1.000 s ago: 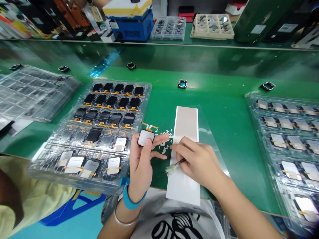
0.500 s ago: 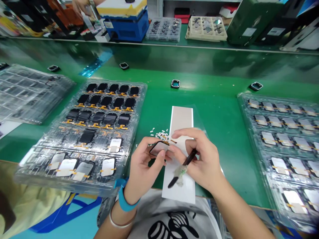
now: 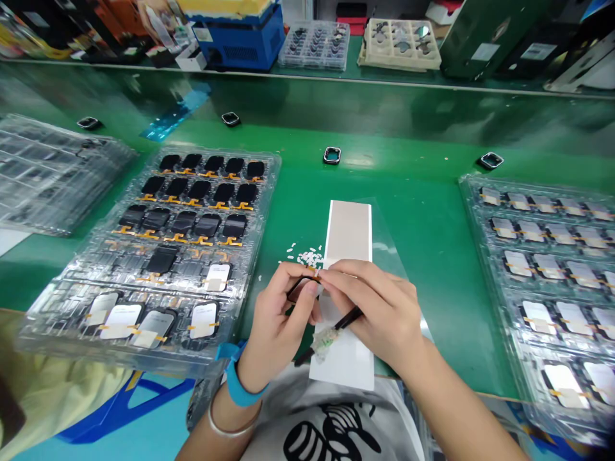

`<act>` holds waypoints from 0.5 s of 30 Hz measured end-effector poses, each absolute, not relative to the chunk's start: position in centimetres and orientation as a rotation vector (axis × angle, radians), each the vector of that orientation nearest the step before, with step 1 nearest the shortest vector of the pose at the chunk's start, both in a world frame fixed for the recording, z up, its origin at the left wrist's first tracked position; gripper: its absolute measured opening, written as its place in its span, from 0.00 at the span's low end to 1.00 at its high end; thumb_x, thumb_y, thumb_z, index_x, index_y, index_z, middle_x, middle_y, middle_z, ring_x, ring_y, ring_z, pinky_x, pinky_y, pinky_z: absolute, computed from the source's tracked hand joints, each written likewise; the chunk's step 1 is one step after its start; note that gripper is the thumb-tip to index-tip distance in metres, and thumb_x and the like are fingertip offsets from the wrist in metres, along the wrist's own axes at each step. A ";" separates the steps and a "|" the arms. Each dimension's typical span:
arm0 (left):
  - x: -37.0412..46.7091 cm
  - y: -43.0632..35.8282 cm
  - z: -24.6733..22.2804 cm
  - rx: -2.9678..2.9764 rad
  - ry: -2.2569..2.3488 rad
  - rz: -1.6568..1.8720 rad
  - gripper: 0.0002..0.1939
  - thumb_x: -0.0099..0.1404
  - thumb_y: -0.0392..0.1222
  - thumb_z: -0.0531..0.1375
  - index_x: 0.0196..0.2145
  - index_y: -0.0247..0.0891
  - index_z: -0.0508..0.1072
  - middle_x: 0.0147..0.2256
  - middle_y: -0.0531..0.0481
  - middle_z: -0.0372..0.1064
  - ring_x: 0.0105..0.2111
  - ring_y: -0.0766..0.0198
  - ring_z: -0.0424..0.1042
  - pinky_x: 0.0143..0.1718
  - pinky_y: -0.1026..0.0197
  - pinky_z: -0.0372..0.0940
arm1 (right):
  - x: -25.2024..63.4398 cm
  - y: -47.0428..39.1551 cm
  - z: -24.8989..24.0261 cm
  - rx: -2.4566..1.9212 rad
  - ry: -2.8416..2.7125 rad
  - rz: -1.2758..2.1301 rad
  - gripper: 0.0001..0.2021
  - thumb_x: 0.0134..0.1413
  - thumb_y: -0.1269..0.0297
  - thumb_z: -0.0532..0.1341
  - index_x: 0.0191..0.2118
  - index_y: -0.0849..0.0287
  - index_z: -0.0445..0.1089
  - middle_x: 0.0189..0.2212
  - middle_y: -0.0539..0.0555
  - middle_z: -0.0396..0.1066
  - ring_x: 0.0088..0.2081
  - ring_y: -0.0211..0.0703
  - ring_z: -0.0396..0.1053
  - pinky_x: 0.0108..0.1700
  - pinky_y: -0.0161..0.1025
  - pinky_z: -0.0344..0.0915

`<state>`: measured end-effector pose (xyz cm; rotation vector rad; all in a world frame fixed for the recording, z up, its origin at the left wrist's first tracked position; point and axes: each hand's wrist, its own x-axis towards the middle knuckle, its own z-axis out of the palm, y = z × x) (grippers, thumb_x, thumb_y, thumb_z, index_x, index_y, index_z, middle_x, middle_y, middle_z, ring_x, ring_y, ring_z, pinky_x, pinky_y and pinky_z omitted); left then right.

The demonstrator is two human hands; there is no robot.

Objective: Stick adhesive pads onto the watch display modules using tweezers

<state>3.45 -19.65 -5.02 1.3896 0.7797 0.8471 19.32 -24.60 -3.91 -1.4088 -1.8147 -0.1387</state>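
Observation:
My left hand (image 3: 276,323) is closed around a small watch screen (image 3: 298,289), held by its edges between thumb and fingers. An orange flex cable (image 3: 313,274) sticks out at its top edge. There the thumb and fingertips of my right hand (image 3: 384,307) are pinched together, and what lies between them is too small to make out. Tucked in the same hand is a slim black tool (image 3: 346,318), its middle wrapped in crumpled clear tape. Under both hands lies a strip of white backing paper (image 3: 350,227). Small white peeled pieces (image 3: 310,256) are scattered just beyond my left fingers.
A clear tray (image 3: 266,192) of watch screens stands to the left, and another tray (image 3: 485,256) to the right. Stacked clear trays (image 3: 57,173) lie far left. Several watch frames (image 3: 332,155) sit along the back. The shelf holds a blue machine (image 3: 240,38) and parts boxes.
My right fingers, raised and apart before, have come down and closed at the screen's cable. The black tool has swung down and left with that hand.

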 end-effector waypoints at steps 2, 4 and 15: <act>3.4 -19.6 -5.0 1.404 0.796 0.853 0.04 0.73 0.43 0.58 0.43 0.41 0.70 0.29 0.54 0.69 0.21 0.69 0.70 0.24 0.67 0.66 | 19.3 -24.6 -4.1 -1.423 -1.836 -0.187 0.11 0.62 0.75 0.60 0.48 0.57 0.71 0.41 0.54 0.79 0.35 0.39 0.77 0.32 0.36 0.72; 3.4 -19.6 -5.2 1.421 0.807 0.867 0.05 0.72 0.42 0.58 0.43 0.41 0.71 0.28 0.54 0.69 0.22 0.69 0.70 0.24 0.67 0.66 | 19.3 -24.6 -4.3 -1.439 -1.858 -0.202 0.10 0.64 0.73 0.59 0.48 0.57 0.72 0.42 0.54 0.79 0.36 0.40 0.78 0.34 0.37 0.73; 3.3 -19.7 -5.0 1.606 0.873 0.892 0.04 0.72 0.41 0.59 0.41 0.41 0.73 0.30 0.52 0.72 0.26 0.66 0.69 0.30 0.64 0.64 | 19.2 -23.5 -3.2 -1.521 -1.672 0.192 0.06 0.60 0.75 0.58 0.37 0.58 0.71 0.34 0.52 0.75 0.31 0.35 0.71 0.29 0.33 0.65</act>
